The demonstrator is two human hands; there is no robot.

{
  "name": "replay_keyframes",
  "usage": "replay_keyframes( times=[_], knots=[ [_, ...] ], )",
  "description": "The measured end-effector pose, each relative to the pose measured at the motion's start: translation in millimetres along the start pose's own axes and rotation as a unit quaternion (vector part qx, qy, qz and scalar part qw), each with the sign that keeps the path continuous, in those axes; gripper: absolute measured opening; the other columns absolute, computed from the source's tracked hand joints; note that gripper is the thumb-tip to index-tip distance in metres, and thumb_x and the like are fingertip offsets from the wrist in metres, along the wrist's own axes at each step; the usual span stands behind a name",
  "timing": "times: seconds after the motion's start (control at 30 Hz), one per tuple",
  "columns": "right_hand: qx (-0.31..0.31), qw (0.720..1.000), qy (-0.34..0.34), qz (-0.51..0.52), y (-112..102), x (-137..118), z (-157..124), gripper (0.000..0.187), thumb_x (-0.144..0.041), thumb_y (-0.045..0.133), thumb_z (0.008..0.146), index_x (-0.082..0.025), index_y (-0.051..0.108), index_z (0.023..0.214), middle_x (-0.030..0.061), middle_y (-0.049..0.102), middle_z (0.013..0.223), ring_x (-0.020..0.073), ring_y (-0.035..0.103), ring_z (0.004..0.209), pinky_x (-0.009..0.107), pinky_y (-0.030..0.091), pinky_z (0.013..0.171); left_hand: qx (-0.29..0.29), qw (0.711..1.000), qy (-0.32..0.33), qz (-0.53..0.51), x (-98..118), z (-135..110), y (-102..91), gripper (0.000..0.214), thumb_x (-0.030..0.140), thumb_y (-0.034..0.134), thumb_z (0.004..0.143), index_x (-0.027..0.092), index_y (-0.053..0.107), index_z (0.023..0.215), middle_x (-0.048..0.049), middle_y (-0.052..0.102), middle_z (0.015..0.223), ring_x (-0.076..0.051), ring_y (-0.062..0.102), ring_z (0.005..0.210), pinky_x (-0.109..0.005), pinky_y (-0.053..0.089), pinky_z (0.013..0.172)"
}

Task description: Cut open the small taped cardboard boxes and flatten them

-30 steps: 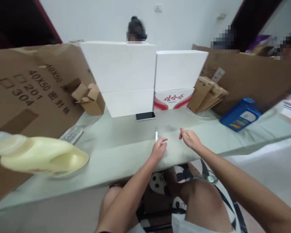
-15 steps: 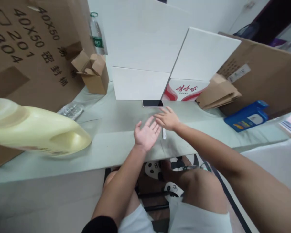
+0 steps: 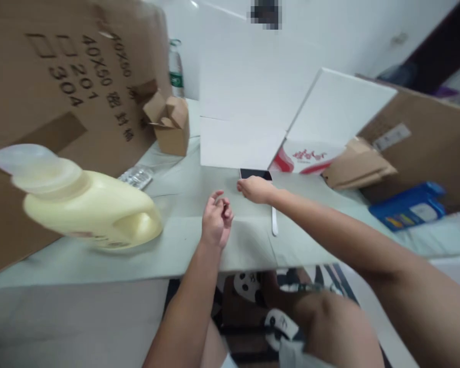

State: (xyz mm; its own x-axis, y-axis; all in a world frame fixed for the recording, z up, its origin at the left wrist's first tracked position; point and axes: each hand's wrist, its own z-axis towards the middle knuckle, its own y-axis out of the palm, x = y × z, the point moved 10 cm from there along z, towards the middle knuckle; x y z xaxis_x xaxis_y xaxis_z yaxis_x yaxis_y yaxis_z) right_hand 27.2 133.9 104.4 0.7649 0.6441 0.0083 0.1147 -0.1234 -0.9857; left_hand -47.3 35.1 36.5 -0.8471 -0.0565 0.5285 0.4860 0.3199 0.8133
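40x50, 201, 304, 密封桶 on cardboard, blurred red lettering on carton

Left hand, right hand near phone

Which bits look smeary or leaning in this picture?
Head view: the red lettering looks smeared, perhaps because the camera moved; head view: the right hand has soft edges; head view: the upper right white box leans outward, maybe from a wide lens.
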Motion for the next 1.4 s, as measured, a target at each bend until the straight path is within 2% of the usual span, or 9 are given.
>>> replay_keyframes(
  times=[0.17,0.33,0.53,0.63,0.83,1.03,1.1,1.23,1.4],
  knots=[
    [0.084,0.984,-0.156,0.033,-43,-86,121,0.052,0.004,0.046,0.081,-0.015,0.064,0.126,0.0122,0.053,0.151,0.0224,0.059,0.131,0.036,0.05,0.108,-0.004,0.997,0.041,0.059,7,10,-8.2,0.033,-0.001,0.045,0.046,0.018,0.055,0.072,0.0044,0.056,0.067,-0.006,0.05,0.059,-0.017,0.039,0.057],
    [0.142,0.98,-0.133,0.032,-64,-117,237,0.032,-0.016,0.051,0.092,-0.016,0.067,0.12,0.0066,0.024,0.167,0.0289,0.062,0.127,0.051,0.051,0.107,-0.1,0.994,-0.003,-0.049,12,17,6.3,0.031,0.014,0.05,0.057,0.022,0.057,0.087,0.009,0.045,0.046,-0.008,0.027,0.039,-0.023,0.022,0.045],
    [0.129,0.981,-0.121,-0.078,-63,-127,298,0.025,-0.027,0.061,0.091,-0.011,0.068,0.11,0.0131,0.051,0.142,0.0336,0.065,0.117,0.056,0.054,0.103,-0.105,0.994,0.017,0.024,25,21,2.2,0.021,0.023,0.055,0.071,0.021,0.059,0.091,0.0073,0.049,0.052,-0.008,0.025,0.042,-0.026,0.017,0.046],
    [0.205,0.959,-0.184,-0.066,-69,-134,268,0.029,-0.03,0.044,0.101,-0.013,0.067,0.1,0.0094,0.058,0.117,0.0331,0.064,0.119,0.056,0.05,0.105,0.007,0.98,0.13,0.153,46,21,-20.6,0.018,0.029,0.051,0.08,0.021,0.06,0.095,0.0018,0.056,0.067,-0.012,0.04,0.054,-0.027,0.031,0.053],
    [0.243,0.94,-0.213,-0.109,-76,-133,143,0.031,-0.021,0.034,0.105,-0.014,0.064,0.1,0.0082,0.063,0.112,0.0195,0.067,0.098,0.036,0.052,0.089,0.186,0.856,0.378,0.299,93,-9,-44.5,0.025,0.032,0.039,0.09,0.021,0.051,0.109,-0.0076,0.053,0.105,-0.022,0.053,0.098,-0.037,0.045,0.09],
    [0.332,0.936,-0.113,-0.018,-89,-48,-37,0.031,-0.04,0.045,0.103,-0.024,0.06,0.125,0.0073,0.071,0.103,0.0225,0.068,0.091,0.036,0.053,0.085,0.213,0.657,0.609,0.39,107,-72,-17.3,0.027,0.029,0.046,0.078,0.025,0.036,0.103,-0.006,0.038,0.104,-0.024,0.048,0.099,-0.045,0.046,0.095],
    [0.389,0.917,-0.075,0.037,-84,-9,-102,0.035,-0.043,0.054,0.099,-0.026,0.056,0.13,0.0038,0.069,0.086,0.0211,0.066,0.077,0.037,0.055,0.079,0.208,0.626,0.625,0.417,107,-82,-9.3,0.029,0.03,0.047,0.076,0.025,0.036,0.102,-0.0063,0.037,0.105,-0.024,0.049,0.101,-0.046,0.045,0.098],
    [0.446,0.89,-0.009,0.094,-48,44,-182,0.023,-0.034,0.057,0.097,-0.03,0.061,0.119,0.0014,0.065,0.078,0.0199,0.064,0.071,0.037,0.056,0.075,0.186,0.677,0.544,0.459,104,-57,-8.7,0.025,0.029,0.042,0.085,0.023,0.045,0.108,-0.0081,0.046,0.111,-0.025,0.052,0.111,-0.044,0.045,0.101],
    [0.39,0.869,0.162,0.257,38,102,-195,0.036,-0.044,0.054,0.092,-0.022,0.059,0.12,0.0125,0.068,0.107,0.0273,0.067,0.099,0.043,0.058,0.084,0.077,0.79,0.364,0.487,63,8,-7.7,0.035,0.037,0.053,0.089,0.021,0.059,0.12,-0.0108,0.055,0.128,-0.026,0.055,0.124,-0.042,0.043,0.111]
  ],
)
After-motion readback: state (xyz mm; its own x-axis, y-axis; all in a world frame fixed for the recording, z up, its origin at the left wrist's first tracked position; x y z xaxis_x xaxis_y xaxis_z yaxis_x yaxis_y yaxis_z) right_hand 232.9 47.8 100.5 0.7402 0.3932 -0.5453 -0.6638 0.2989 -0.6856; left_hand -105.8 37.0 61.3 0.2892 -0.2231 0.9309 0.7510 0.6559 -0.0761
